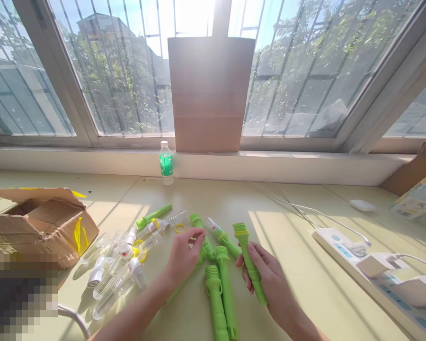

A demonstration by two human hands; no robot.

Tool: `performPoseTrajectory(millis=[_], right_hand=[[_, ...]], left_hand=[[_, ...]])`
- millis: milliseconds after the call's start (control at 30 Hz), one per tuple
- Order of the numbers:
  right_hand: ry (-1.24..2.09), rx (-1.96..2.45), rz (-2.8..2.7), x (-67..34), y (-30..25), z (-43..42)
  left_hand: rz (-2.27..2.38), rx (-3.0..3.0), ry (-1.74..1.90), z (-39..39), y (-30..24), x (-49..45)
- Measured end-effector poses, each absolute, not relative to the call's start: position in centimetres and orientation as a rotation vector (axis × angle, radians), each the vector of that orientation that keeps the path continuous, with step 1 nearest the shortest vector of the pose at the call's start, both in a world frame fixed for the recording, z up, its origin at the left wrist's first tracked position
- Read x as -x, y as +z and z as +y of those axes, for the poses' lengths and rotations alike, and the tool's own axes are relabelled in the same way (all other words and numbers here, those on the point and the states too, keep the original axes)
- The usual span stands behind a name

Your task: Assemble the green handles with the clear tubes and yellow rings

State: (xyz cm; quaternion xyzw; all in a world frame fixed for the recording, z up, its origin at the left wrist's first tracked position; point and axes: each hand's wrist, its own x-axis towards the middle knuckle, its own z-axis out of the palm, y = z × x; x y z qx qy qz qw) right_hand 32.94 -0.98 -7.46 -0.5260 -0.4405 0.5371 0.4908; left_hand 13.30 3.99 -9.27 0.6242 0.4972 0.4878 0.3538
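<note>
My right hand [266, 279] is wrapped round a green plastic handle [247, 258] with a threaded top, holding it upright and tilted over the table. My left hand [184, 255] rests palm down on the table, fingers curled over another green handle [203, 237]. Two more green handles [220, 293] lie side by side between my hands. A clear tube with a green end [222, 235] lies just beyond them. Several clear plastic tubes with white caps [117, 274] and yellow rings [179, 228] are scattered to the left of my left hand.
An open cardboard box [35, 227] sits at the left. A small green-labelled bottle [166, 163] stands by the window sill, with a brown paper bag [211, 94] on the sill. A white power strip [376, 270] with plugs and cable lies at the right.
</note>
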Motion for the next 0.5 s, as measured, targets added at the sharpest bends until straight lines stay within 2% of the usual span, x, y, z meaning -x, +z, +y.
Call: performPoseTrajectory(millis=[167,500], right_hand=[[1.311,1.271,-1.070,-32.9,-7.5,-0.9],[1.310,1.280,-1.076,-32.8,-7.3,-1.0]], left_hand=[[1.180,-1.343,1.289,4.8,-9.3,-13.1],[1.031,-1.180,1.328,4.7,-8.1,-12.9]])
